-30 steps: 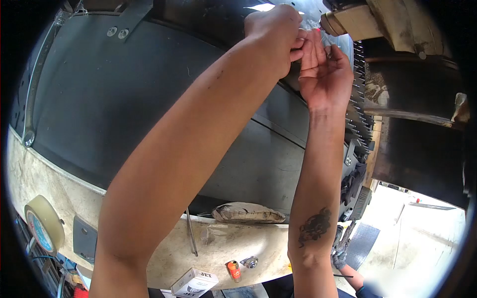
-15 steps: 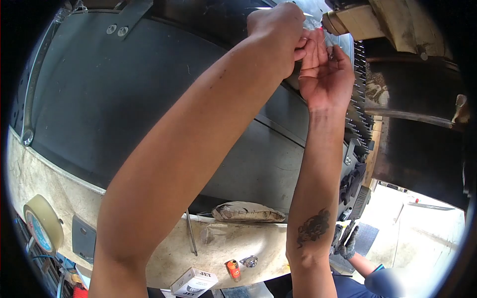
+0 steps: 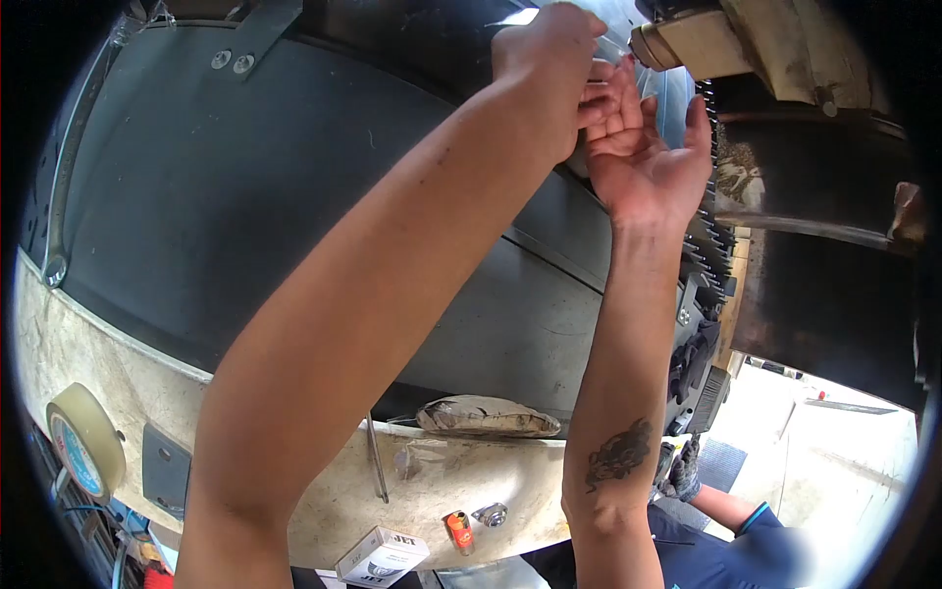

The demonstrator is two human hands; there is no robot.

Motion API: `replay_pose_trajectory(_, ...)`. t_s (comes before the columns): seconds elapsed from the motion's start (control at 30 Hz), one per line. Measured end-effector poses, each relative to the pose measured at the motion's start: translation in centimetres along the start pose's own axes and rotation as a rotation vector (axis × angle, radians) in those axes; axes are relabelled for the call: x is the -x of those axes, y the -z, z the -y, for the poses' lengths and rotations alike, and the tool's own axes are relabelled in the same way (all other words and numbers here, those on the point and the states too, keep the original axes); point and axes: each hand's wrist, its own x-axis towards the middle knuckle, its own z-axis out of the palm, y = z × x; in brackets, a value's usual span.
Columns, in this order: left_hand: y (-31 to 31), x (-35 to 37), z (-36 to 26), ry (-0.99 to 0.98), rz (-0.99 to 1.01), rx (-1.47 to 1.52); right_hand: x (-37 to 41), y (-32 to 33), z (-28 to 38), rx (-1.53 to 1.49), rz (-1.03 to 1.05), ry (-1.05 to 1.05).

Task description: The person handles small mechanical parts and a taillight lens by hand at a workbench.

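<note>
My left hand [image 3: 549,64] is at the top centre, back towards the camera. Its visible fingers are curled in beside my right fingertips, and what they hold, if anything, is hidden. Just right of it, my right hand [image 3: 648,167] faces palm up with thumb and fingers apart, nothing plainly in it. Clear bluish film or plastic [image 3: 671,113] shows behind the right fingers. A beige machine part with a metal nozzle-like end [image 3: 655,47] sits close to the right fingertips. Below and left of the hands lies a dark flat panel [image 3: 226,177].
Bristle-like spikes [image 3: 708,255] run down the right side. Along the worn pale ledge [image 3: 334,520] are a tape roll [image 3: 83,442], JET box [image 3: 383,557], orange lighter [image 3: 459,531], small metal part [image 3: 492,514] and wrapped pad [image 3: 488,416]. Another person's gloved hand [image 3: 684,476] is at lower right.
My right hand has opened wider, its thumb swinging right, away from the fingers. My left hand has barely shifted. At lower right, more of the other person's sleeve and torso shows.
</note>
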Motion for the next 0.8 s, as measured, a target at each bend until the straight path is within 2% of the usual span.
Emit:
replay_pose_trajectory(0.1, -0.2, 0.4, 0.0, 0.057, -0.015, 0.079, 0.2, -0.2, 0.2, -0.052, 0.047, -0.086)
replay_pose_trajectory(0.13, 0.0, 0.0, 0.3, 0.055, -0.013, 0.080, 0.4, -0.6, 0.2, -0.059, -0.015, -0.062)
replay_pose_trajectory(0.17, 0.3, -0.6, 0.6, 0.002, -0.019, 0.077, 0.7, -1.1, 0.2, -0.065, -0.076, -0.038)
replay_pose_trajectory(0.3, 0.3, -2.1, 1.2, -0.080, 0.006, 0.042, 0.9, -1.5, 0.1, -0.126, -0.030, -0.077)
replay_pose_trajectory(0.37, 0.4, -2.0, 1.1, -0.098, 0.016, 0.025, 1.1, -2.2, 0.1, -0.138, -0.185, -0.031)
replay_pose_trajectory(0.4, 0.5, -1.9, 1.1, -0.114, 0.026, 0.008, 1.1, -2.1, 0.1, -0.137, -0.184, -0.032)
replay_pose_trajectory(0.63, 0.7, -2.6, 0.8, -0.098, -0.040, -0.008, 1.3, -1.4, -0.4, -0.195, -0.041, -0.072)
replay_pose_trajectory(0.7, 0.8, -2.0, 0.4, -0.041, -0.054, -0.022, 1.7, -1.1, -0.6, -0.202, 0.002, -0.082)
replay_pose_trajectory(0.8, 0.9, -2.2, 0.3, -0.017, -0.068, 0.012, 2.8, -0.6, -0.1, -0.103, 0.084, -0.054)
